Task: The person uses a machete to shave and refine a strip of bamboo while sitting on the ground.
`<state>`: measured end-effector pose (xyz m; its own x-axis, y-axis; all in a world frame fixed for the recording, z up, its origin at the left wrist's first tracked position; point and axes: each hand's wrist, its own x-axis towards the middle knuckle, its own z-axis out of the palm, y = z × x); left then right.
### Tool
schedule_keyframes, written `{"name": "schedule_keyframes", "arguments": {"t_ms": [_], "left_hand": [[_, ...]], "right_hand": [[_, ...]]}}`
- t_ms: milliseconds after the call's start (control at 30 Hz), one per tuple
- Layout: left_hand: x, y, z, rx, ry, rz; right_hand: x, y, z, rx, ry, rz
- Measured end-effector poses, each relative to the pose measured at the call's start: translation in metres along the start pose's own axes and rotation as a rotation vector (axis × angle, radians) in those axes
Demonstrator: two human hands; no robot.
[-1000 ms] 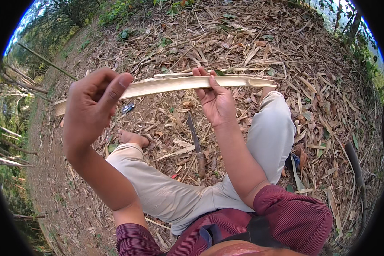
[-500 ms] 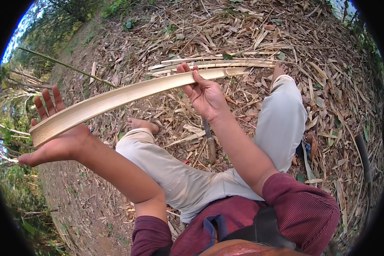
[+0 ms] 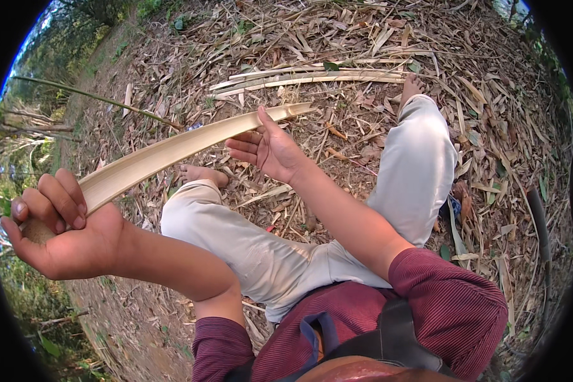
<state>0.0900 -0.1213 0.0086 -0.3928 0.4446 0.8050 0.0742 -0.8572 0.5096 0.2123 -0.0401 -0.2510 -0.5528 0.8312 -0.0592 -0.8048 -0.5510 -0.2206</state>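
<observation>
Left hand: clamped round the lower-left end of the strip.
Right hand: thumb on the strip's upper-right part, fingers loosely apart.
Strip: on my feed, slanting from left to upper centre of the frame.
Splitting: already done on this one, I judge; slats lie upper centre.
Unfinished: strip held, not yet laid down.

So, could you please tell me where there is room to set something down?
Perhaps the thinly littered earth bordered by the left forearm and left sleeve; it is crowded ahead, where pale strips lie among dry leaves.
</observation>
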Motion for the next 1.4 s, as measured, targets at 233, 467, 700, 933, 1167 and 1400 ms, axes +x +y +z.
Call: {"name": "schedule_keyframes", "arguments": {"t_ms": [233,467,700,933,1167,1400], "left_hand": [[0.006,-0.017,-0.002,0.036,-0.031,-0.035],[0.000,-0.013,0.011,0.121,-0.008,-0.021],[-0.009,-0.008,0.032,0.195,0.041,0.004],[-0.007,-0.009,0.031,0.189,0.050,-0.007],[-0.009,-0.007,0.031,0.136,0.005,-0.012],[-0.016,-0.004,0.039,0.165,0.025,0.007]], "right_hand": [[0.002,0.055,-0.082,-0.429,0.410,0.135],[-0.014,0.113,-0.166,-1.686,0.634,0.092],[-0.028,0.115,-0.198,-1.762,0.695,0.319],[-0.028,0.115,-0.202,-1.712,0.726,0.222],[-0.026,0.114,-0.204,-1.733,0.729,0.229],[-0.027,0.113,-0.204,-1.749,0.703,0.259]]}}
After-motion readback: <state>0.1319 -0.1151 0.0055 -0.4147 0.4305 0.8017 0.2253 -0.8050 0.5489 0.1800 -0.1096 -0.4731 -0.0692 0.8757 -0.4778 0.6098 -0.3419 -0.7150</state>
